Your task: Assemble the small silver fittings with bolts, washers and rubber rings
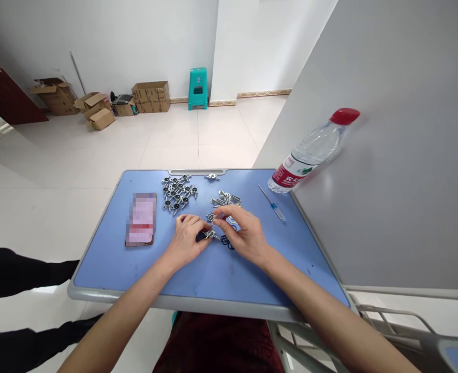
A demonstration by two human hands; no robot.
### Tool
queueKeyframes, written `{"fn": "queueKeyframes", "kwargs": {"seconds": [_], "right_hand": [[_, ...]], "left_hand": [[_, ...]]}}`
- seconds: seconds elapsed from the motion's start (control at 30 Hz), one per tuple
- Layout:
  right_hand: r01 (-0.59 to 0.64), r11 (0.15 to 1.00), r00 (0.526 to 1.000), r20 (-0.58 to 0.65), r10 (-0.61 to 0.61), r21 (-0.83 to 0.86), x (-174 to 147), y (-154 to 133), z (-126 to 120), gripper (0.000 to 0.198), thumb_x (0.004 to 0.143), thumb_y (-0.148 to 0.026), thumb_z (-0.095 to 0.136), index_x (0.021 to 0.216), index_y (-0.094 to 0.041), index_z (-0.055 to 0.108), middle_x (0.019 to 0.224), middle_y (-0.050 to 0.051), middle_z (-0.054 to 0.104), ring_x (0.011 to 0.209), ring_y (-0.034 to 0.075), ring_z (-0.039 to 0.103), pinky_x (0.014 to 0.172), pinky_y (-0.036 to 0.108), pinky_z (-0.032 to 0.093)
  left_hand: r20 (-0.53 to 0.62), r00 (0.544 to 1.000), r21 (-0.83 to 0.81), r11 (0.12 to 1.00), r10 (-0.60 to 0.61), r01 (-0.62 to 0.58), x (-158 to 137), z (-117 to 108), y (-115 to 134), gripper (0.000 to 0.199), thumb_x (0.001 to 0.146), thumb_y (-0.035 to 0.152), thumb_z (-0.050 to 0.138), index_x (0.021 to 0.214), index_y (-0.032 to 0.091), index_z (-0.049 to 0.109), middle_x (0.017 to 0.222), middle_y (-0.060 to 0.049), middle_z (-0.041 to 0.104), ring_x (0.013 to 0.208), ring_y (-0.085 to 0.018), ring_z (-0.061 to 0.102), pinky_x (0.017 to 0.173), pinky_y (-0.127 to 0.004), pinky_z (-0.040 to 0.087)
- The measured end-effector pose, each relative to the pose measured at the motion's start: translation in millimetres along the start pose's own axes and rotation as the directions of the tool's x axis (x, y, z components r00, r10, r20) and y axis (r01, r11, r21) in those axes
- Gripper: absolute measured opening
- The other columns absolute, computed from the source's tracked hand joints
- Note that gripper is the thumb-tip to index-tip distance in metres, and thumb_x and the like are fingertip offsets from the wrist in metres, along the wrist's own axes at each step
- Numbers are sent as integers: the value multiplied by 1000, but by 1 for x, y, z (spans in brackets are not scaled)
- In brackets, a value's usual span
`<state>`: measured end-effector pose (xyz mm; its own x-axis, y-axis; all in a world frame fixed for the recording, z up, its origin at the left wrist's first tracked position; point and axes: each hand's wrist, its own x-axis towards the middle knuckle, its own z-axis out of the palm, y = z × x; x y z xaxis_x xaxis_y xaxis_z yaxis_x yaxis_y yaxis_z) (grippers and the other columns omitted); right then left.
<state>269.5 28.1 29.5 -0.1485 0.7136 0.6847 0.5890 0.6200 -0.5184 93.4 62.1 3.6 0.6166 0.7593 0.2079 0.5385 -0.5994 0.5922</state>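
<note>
At the middle of the blue desk (166, 274), my left hand (188, 238) is closed on a small metal fitting (211, 234) with a round eye and a short stem. My right hand (242, 230) is pinched just above that fitting; a slim, partly clear item seems to be between its fingertips, too small to name. Black rubber rings (227, 241) lie below the right fingers. Behind the hands is a loose pile of metal fittings (226, 198), partly covered by the right hand. Several fittings with black round centres (177, 192) are grouped further left.
A phone (141, 220) lies at left. On the right are a blue-handled screwdriver (273, 204) and a water bottle (310, 155) by the grey partition (399, 171). One more metal piece (212, 177) sits near the far edge. A person's black-clothed legs (23, 274) are at left.
</note>
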Motion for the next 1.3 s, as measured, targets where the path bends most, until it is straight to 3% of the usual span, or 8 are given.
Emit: {"fn": "queueKeyframes", "kwargs": {"seconds": [0.63, 0.77, 1.03, 1.13, 1.3], "right_hand": [[151, 988, 977, 146, -154, 35, 2, -1, 3, 20, 98, -13, 43, 111, -20, 56, 91, 8, 67, 86, 20, 61, 77, 33, 50], [124, 992, 980, 154, -128, 35, 3, -3, 4, 20, 98, -15, 42, 110, -20, 58, 88, 7, 66, 79, 18, 60, 73, 31, 50], [57, 998, 998, -5, -58, -31, 0, -8, 14, 11, 96, -18, 48, 93, -22, 58, 78, 3, 64, 77, 18, 63, 77, 32, 52], [21, 999, 999, -23, -22, -34, -1, -8, 15, 9, 95, -19, 50, 90, -22, 57, 74, 2, 61, 70, 17, 60, 68, 30, 51], [-26, 1000, 1000, 5, 26, -16, -3, 0, 16, 9, 96, -21, 50, 99, -19, 59, 79, 4, 62, 68, 17, 59, 64, 29, 51]], "left_hand": [[-37, 999, 18, 1000, 20, -19, 0, 5, -6, 11, 81, 18, 69, 88, 21, 61, 95, -2, 67, 95, -22, 58, 94, -42, 36], [-41, 999, 43, 999, 31, -29, 0, 6, -7, 12, 81, 18, 69, 90, 20, 61, 98, -3, 67, 96, -22, 58, 95, -43, 37], [-26, 999, 58, 998, 23, -22, 0, 5, -6, 10, 84, 23, 67, 92, 21, 61, 99, -4, 67, 97, -22, 59, 103, -48, 32], [-37, 999, 63, 998, 26, -23, -1, 5, -6, 8, 83, 22, 66, 88, 20, 60, 95, -3, 66, 97, -22, 58, 103, -47, 33], [-52, 998, 65, 998, 21, -17, -1, 5, -5, 7, 80, 17, 63, 83, 20, 58, 85, 0, 61, 92, -20, 58, 101, -45, 35]]}}
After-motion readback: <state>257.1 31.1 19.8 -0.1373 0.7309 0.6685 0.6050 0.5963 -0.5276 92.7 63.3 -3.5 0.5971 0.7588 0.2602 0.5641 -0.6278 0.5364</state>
